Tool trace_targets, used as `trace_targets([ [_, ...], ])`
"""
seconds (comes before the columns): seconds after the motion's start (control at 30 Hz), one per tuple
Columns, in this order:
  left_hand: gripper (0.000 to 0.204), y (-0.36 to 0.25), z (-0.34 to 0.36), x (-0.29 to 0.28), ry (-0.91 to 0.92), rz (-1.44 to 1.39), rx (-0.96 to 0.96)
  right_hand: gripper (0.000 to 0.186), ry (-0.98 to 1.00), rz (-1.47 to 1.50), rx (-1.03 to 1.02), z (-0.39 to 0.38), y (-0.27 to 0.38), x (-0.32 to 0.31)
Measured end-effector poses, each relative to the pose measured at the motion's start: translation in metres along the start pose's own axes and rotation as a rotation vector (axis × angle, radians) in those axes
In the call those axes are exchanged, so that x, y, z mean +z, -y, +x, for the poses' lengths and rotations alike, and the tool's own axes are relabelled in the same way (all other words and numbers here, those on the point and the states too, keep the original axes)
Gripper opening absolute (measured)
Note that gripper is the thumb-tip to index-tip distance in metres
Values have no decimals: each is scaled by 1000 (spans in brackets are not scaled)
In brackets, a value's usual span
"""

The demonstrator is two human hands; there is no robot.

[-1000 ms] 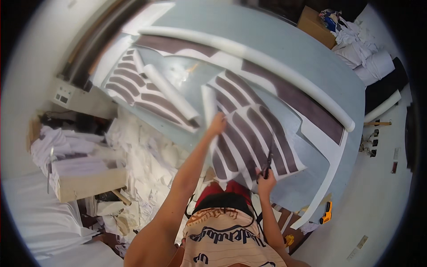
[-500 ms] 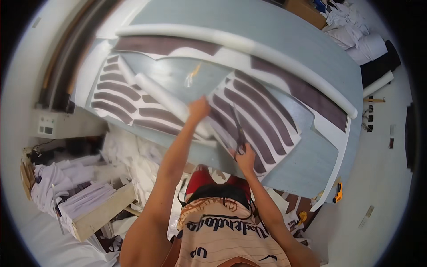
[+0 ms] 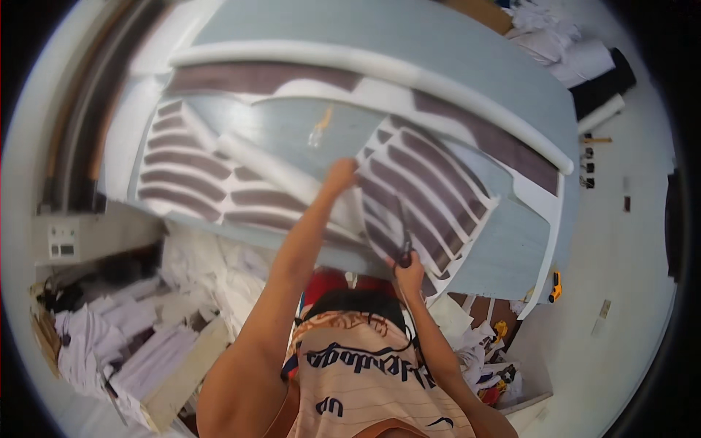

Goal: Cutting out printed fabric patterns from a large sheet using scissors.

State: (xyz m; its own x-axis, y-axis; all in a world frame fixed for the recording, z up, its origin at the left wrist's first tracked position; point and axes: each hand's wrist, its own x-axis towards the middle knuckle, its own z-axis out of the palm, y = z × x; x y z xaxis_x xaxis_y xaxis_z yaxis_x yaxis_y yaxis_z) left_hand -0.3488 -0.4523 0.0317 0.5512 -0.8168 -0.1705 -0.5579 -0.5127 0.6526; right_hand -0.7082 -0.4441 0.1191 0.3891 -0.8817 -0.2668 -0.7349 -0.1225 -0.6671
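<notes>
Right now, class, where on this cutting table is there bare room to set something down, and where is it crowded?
Bare: the far table beyond the white roll. Crowded: striped sheet under both hands, scissors in the right hand, left hand at its edge.

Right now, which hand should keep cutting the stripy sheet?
Probably the right hand: it grips the scissors, blades on the striped sheet. The left hand presses that sheet's upper edge flat.

Pale floor [image 3: 628, 292], white scrap piles [image 3: 219, 292]
</notes>
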Motion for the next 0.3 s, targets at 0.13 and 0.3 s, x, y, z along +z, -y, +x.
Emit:
trace_targets([
  [0.13,43,-19,-34,-38,-45,183,1,46,-100,18,38,-6,-30,-5],
  [0.3,61,20,-115,-100,157,424,113,49,-87,87,52,-10,-27,-5],
])
